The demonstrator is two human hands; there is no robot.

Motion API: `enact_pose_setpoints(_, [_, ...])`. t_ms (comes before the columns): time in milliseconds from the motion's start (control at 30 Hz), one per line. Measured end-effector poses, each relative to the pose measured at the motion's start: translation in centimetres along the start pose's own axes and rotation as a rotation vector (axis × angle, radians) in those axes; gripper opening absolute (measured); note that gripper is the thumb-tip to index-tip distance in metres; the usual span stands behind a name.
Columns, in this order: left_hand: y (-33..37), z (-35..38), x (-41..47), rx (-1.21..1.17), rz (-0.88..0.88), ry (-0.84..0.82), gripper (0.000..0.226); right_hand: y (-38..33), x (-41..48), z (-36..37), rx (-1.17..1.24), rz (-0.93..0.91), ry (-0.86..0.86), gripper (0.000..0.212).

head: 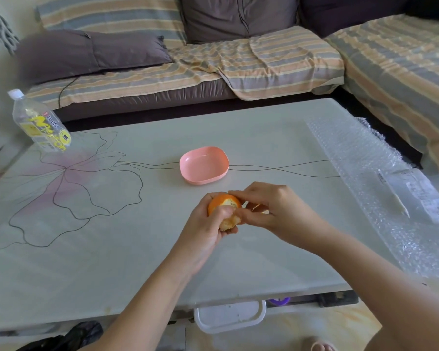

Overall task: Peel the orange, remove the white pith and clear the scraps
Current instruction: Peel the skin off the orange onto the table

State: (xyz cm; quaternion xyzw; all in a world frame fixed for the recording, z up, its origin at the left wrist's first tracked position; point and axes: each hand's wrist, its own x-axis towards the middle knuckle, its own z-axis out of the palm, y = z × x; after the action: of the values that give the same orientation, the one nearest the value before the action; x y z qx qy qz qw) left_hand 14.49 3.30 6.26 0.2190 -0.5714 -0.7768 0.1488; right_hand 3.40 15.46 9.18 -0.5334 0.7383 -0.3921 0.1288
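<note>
One orange (223, 201), rind partly torn, pale flesh apparently exposed below

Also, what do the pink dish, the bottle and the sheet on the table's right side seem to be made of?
Pink dish: probably plastic, matte; even colour, soft rounded rim.
Bottle: clear plastic, glossy; see-through, with a printed yellow label.
Sheet: looks like bubble wrap, thin clear plastic film covered in small shiny bubbles.
</note>
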Motion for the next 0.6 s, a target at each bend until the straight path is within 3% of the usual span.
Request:
enact_pose_setpoints(167, [-0.4,0.0,-0.2,0.08,0.048,-0.027,0.055,-0.3,-0.3,0.3,-0.17,-0.067,0.016,0.018])
enact_pose_setpoints(267, [-0.6,0.0,-0.2,0.084,0.064,-0.02,0.053,-0.7,-0.2,0.8,-0.244,-0.038,0.074,0.023])
enact_pose_setpoints(400, [-0.6,0.0,-0.2,0.088,0.067,-0.02,0.054,-0.7,-0.1,1.1,-0.222,-0.052,0.127,0.035])
enact_pose_setpoints(600, [-0.4,-0.2,-0.5,0.074,0.098,-0.044,0.056,-0.6,0.1,1.2,-0.146,-0.064,0.13,0.021])
